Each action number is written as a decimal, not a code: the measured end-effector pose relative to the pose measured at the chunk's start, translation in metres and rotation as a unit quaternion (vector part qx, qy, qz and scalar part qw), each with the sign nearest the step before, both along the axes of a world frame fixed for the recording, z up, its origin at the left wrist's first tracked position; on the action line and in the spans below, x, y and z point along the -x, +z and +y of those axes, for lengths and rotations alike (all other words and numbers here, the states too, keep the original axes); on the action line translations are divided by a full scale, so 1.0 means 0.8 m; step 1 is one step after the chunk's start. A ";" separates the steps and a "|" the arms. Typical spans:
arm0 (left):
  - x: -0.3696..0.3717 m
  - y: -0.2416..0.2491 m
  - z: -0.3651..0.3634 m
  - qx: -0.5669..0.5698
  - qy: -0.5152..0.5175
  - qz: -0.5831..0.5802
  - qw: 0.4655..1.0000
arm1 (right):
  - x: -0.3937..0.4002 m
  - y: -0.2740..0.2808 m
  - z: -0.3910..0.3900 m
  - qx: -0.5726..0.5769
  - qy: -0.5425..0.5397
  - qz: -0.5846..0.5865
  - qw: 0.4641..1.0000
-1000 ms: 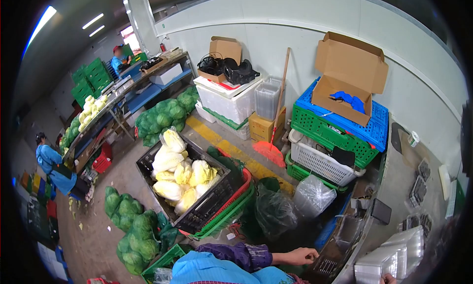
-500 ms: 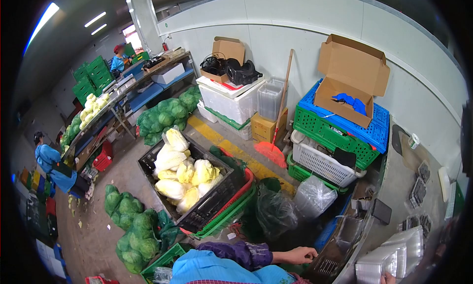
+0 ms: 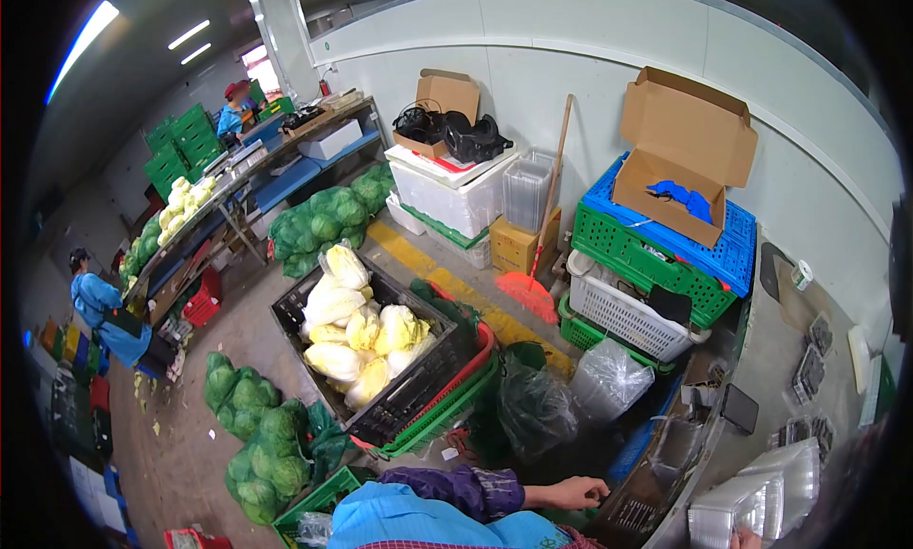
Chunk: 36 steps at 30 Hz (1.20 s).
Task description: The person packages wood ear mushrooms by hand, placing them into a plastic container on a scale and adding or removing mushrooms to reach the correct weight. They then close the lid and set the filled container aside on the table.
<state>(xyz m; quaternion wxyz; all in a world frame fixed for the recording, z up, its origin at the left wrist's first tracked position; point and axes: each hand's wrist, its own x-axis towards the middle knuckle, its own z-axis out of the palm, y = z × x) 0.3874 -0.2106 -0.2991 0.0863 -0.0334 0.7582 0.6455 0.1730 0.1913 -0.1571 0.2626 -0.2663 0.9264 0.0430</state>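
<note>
My left hand (image 3: 578, 493) reaches out of a purple sleeve (image 3: 466, 492), beside the edge of the grey worktable (image 3: 699, 487). Its fingers are loosely bent, and nothing shows in them. Only the fingertips of my right hand (image 3: 746, 539) appear at the bottom edge, pressed against a stack of clear plastic containers (image 3: 728, 511) on the worktable; the rest of that hand is out of frame. More clear containers (image 3: 794, 478) lean right behind that stack.
A black crate (image 3: 390, 406) of napa cabbages (image 3: 366, 330) sits at centre. Netted green cabbages (image 3: 271, 454) lie on the floor. Stacked baskets (image 3: 632, 311) carry an open cardboard box (image 3: 666, 192). A dark flat device (image 3: 739, 408) lies on the worktable. Two people (image 3: 105, 306) stand at far left.
The view has shifted slightly, so the surroundings sit a little further right. Both hands keep nearly the same places, the right one still at the plastic containers.
</note>
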 end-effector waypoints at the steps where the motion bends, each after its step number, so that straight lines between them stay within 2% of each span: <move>1: 0.000 0.001 0.000 -0.005 -0.002 -0.009 1.000 | -0.005 0.008 -0.009 0.001 0.000 0.000 1.000; 4: -0.001 0.001 -0.001 -0.008 -0.006 -0.018 1.000 | -0.011 0.020 -0.021 0.014 -0.046 -0.003 0.999; 19: -0.006 -0.019 0.001 0.010 -0.009 -0.035 0.999 | -0.009 0.014 -0.025 -0.052 -0.051 -0.002 0.997; 21: -0.006 -0.020 0.001 0.014 -0.010 -0.032 0.999 | -0.019 0.034 -0.043 -0.012 -0.059 -0.005 0.998; 31: -0.006 -0.027 0.001 0.004 -0.017 -0.049 0.999 | -0.011 0.011 -0.026 0.046 -0.007 0.028 0.999; 36: -0.009 0.004 -0.002 0.030 -0.008 -0.056 0.998 | -0.011 0.000 -0.017 0.054 -0.007 0.047 0.997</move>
